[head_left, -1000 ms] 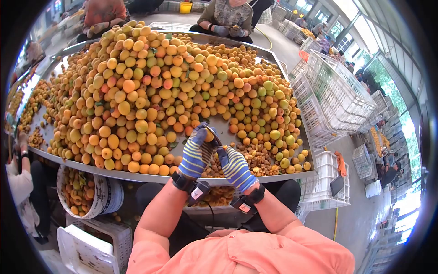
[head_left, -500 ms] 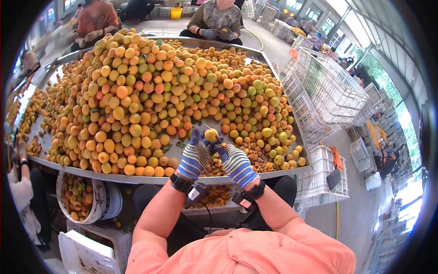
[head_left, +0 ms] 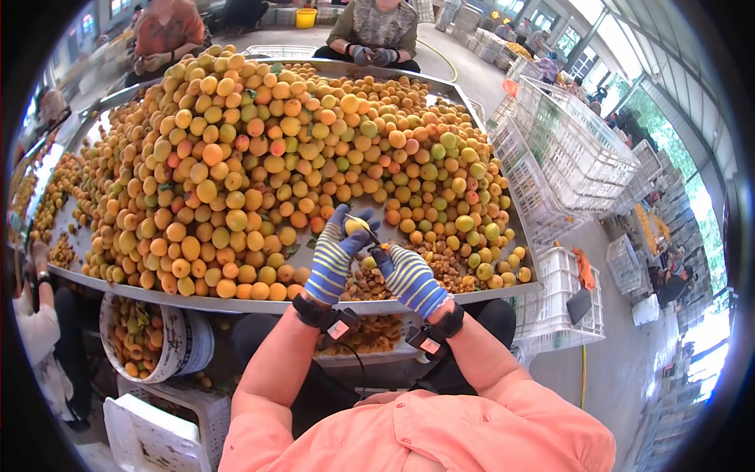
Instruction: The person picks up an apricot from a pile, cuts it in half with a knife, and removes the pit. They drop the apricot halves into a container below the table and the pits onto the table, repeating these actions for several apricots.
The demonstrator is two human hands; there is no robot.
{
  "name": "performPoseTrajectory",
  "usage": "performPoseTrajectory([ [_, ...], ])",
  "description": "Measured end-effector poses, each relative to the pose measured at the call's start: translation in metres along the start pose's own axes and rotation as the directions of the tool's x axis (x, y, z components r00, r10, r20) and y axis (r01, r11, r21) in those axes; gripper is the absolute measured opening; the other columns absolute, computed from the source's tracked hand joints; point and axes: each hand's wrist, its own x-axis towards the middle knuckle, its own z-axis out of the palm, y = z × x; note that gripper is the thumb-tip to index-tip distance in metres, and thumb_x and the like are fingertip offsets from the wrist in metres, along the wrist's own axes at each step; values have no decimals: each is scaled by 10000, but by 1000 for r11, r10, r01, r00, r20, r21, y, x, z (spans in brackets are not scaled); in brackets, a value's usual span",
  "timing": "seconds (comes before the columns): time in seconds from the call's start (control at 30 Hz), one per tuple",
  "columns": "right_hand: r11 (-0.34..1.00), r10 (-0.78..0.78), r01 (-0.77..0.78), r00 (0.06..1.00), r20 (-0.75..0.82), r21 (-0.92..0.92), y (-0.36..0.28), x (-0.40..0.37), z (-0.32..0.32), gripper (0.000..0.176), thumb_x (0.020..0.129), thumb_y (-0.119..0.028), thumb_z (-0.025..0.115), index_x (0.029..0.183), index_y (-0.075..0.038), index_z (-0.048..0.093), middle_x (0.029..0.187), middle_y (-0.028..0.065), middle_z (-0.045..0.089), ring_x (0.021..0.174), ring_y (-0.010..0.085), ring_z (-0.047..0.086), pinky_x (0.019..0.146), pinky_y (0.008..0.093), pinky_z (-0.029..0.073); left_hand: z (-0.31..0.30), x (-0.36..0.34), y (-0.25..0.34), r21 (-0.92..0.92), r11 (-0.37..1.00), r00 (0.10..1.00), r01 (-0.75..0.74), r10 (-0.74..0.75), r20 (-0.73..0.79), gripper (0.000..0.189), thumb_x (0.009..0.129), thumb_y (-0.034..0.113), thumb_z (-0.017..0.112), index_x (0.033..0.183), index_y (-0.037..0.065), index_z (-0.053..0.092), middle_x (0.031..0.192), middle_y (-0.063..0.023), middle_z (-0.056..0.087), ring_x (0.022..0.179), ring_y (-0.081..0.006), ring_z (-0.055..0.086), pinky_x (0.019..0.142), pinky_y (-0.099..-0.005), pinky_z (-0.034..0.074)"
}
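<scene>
My left hand (head_left: 334,256), in a blue-and-yellow striped glove with dark fingertips, is closed around a yellow apricot (head_left: 356,226). In my right hand (head_left: 409,275), gloved the same way, is a small knife (head_left: 372,236); its thin blade lies against the apricot and its handle is mostly hidden by my fingers. Both hands are over the near edge of a metal table (head_left: 259,305). Just beneath them is a heap of small brown pits (head_left: 440,263). Beyond rises a large pile of whole apricots (head_left: 236,173).
A bucket of fruit (head_left: 157,338) and a white crate (head_left: 212,417) stand below left. Under the table edge sits a container of cut fruit (head_left: 373,338). White crates (head_left: 566,149) are stacked at right. Other people (head_left: 373,31) sit around the table.
My left hand has turned slightly and the apricot has moved a little left and up. The knife blade now lies along the apricot's side. The person opposite has brought their hands together.
</scene>
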Motion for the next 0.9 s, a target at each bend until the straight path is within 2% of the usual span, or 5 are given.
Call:
performPoseTrajectory([
  [0.13, 992, -79, 65, 989, -125, -107, 6, -2, 6, 306, 901, -294, 534, 786, -12, 560, 574, 184, 565, 560, 354, 582, 513, 436, 448, -9, 2, -4, -552, 753, 931, 359, -330, 155, 495, 901, 356, 569, 1200, -16, 438, 1175, -218, 536, 1093, -344, 553, 922, -431, 472],
  [0.37, 986, -28, 14, 996, -84, -166, -2, -7, 8, 301, 893, -287, 556, 834, 6, 589, 595, 196, 571, 576, 353, 589, 520, 434, 447, -16, 0, -13, -272, 926, 965, 263, -250, 82, 388, 910, 292, 569, 1142, -9, 494, 1062, -186, 605, 953, -257, 608, 868, -369, 501],
  [0.47, 994, -37, 31, 998, -54, -105, -2, -5, 2, 323, 901, -299, 545, 834, 13, 598, 606, 193, 579, 581, 360, 587, 525, 427, 450, -8, 1, -3, 329, 941, 997, 77, -65, -50, 361, 903, 243, 586, 1150, -4, 492, 1024, -174, 624, 900, -219, 622, 824, -321, 523],
  [0.7, 996, -49, 39, 991, -123, -78, 3, -8, 5, 314, 898, -297, 549, 872, 12, 597, 642, 200, 596, 606, 363, 597, 526, 430, 453, -6, -2, -4, -517, 781, 920, 351, -391, 33, 466, 881, 349, 605, 1166, 4, 476, 1158, -209, 557, 977, -298, 599, 857, -384, 515],
  [0.9, 988, -38, 29, 998, -53, -152, 3, -8, 12, 285, 893, -286, 540, 829, -10, 574, 611, 194, 584, 591, 365, 594, 526, 442, 458, -14, -3, -18, -459, 816, 929, 352, -365, 63, 496, 893, 348, 583, 1175, -43, 464, 1138, -220, 558, 966, -299, 596, 857, -400, 506],
])
